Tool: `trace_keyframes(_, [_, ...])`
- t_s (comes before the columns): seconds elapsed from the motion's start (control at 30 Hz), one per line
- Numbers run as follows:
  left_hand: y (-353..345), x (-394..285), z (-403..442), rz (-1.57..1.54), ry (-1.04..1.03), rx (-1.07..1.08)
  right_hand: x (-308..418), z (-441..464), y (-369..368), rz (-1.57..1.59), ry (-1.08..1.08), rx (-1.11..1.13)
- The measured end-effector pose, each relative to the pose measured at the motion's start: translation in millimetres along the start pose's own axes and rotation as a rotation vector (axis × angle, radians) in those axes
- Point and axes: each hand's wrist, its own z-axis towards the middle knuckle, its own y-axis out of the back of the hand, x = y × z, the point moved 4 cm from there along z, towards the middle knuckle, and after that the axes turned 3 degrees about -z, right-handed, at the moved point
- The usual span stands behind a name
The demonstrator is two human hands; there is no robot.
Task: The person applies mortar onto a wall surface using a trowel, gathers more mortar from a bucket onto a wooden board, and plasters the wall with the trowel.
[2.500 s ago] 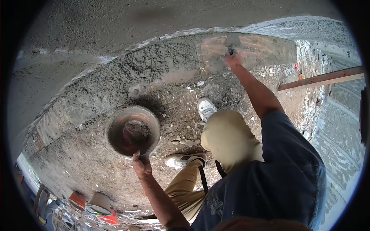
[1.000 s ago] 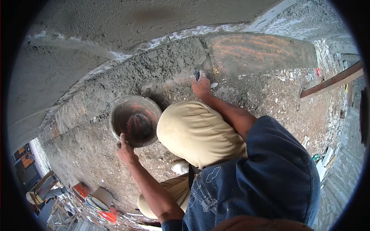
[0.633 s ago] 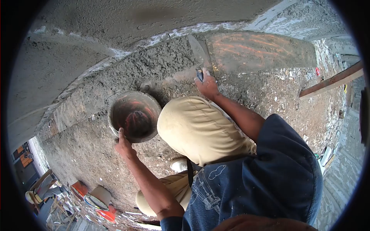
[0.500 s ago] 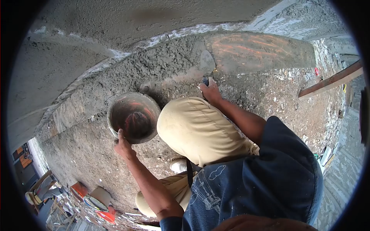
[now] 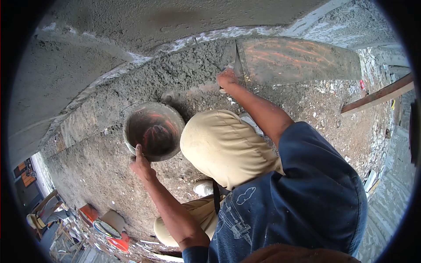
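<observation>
Grey wall [image 5: 109,26] across top. Dirt ground [image 5: 96,168] below, pale chips scattered. Rough grey mortar strip [image 5: 175,70] along wall foot; smoother orange-streaked patch [image 5: 302,59] just right of it. Bucket [image 5: 139,122] left of the bent knee, dark mix inside; can't tell if resting on ground. Trowel [image 5: 238,68] near mortar/patch seam, blade nearly edge-on. Left hand [image 5: 140,166] grips bucket rim; right hand [image 5: 227,78] clenched round trowel.

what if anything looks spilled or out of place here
Nothing clearly wrong: the left hand holds the bucket by its rim, the right hand a trowel. Pale fragments strewn over the ground at right look untidy, but whether they were spilled cannot be told.
</observation>
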Motion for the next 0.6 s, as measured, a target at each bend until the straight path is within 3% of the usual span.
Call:
trace_keyframes(0.07, [-2.9,3.1,6.7,-0.009,-0.003,0.039,13.4,-16.7,2.9,-0.041,0.112,0.005])
trace_keyframes(0.1, [-5.2,5.8,9.7,-0.013,-0.003,0.058,0.0,-13.1,1.4,-0.15,0.278,0.0])
trace_keyframes(0.2, [-7.9,-0.3,9.1,0.014,0.019,0.051,-29.7,-47.7,51.5,-0.156,0.078,0.092])
trace_keyframes(0.27, [-4.3,5.0,14.7,0.014,0.007,0.034,-63.7,-29.8,53.2,-0.134,0.004,-0.229])
trace_keyframes(0.37, [-6.5,3.0,13.0,-0.028,-0.012,0.01,-79.4,-0.4,80.0,0.068,-0.204,-0.215])
trace_keyframes(0.47, [-9.6,-2.2,9.3,-0.036,0.013,-0.009,-57.1,-23.1,61.5,-0.157,0.032,-0.195])
trace_keyframes(0.53, [-5.8,-0.3,9.9,0.002,0.038,-0.013,-54.3,-51.6,38.2,-0.159,0.256,-0.039])
trace_keyframes(0.6, [2.1,5.3,13.7,0.07,0.056,-0.002,-67.1,-91.8,7.7,-0.066,0.204,-0.051])
